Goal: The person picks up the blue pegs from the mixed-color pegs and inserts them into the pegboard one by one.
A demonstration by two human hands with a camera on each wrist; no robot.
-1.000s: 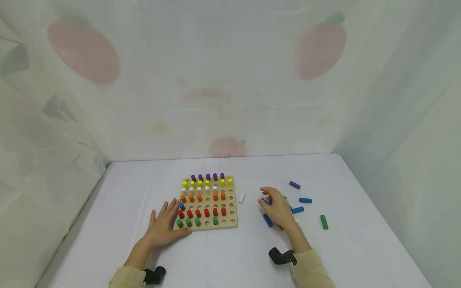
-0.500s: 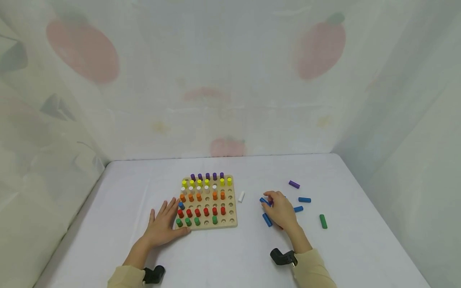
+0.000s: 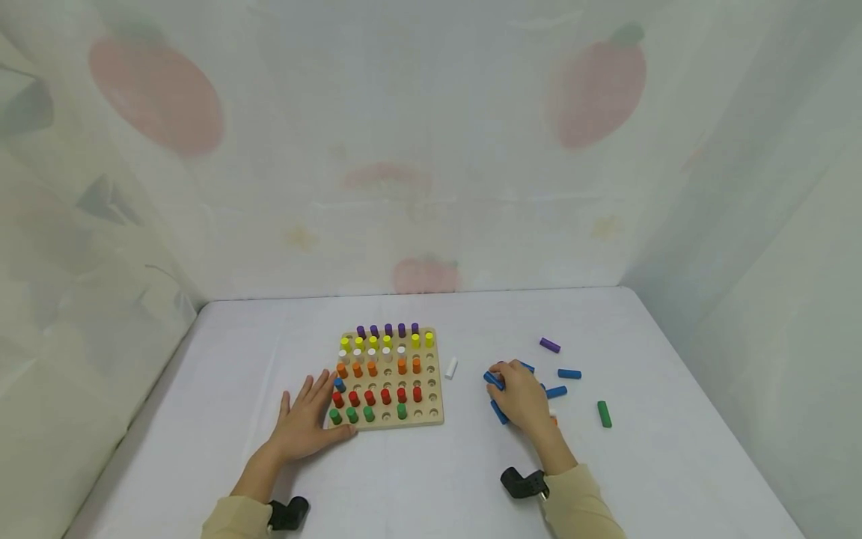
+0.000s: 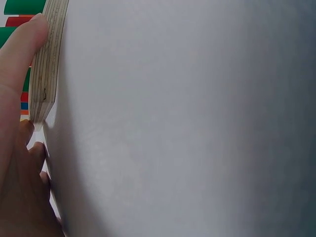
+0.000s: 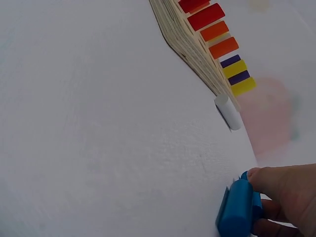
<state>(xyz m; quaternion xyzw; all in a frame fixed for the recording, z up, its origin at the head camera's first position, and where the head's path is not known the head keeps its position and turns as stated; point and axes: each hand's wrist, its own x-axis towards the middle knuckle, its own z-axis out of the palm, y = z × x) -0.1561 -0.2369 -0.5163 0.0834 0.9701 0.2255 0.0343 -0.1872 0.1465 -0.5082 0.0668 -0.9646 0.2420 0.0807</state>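
Note:
A square wooden pegboard (image 3: 431, 421) stands on the table, with rows of green, red, blue, orange, white, yellow and purple pegs in its holes. My left hand (image 3: 301, 429) rests spread at its near left corner, the thumb (image 4: 30, 37) touching the board's edge in the left wrist view. Over on the right, my right hand (image 3: 521, 397) pinches a blue peg (image 3: 494, 380) between thumb and fingers. Another blue peg (image 3: 499, 412) lies just below that hand, and in the right wrist view this nearer blue peg (image 5: 237, 210) partly hides the pinched one.
A white peg (image 3: 451, 367) lies right of the board. Around my right hand are a purple peg (image 3: 549, 345), a blue peg (image 3: 569, 373), a second blue peg (image 3: 556, 392) and a green peg (image 3: 604, 414). Pale curtains (image 3: 424, 150) hang behind the table.
My right hand has come down among the loose pegs, and its fingers have closed on a blue peg, which has shifted slightly. My left hand stays at the board.

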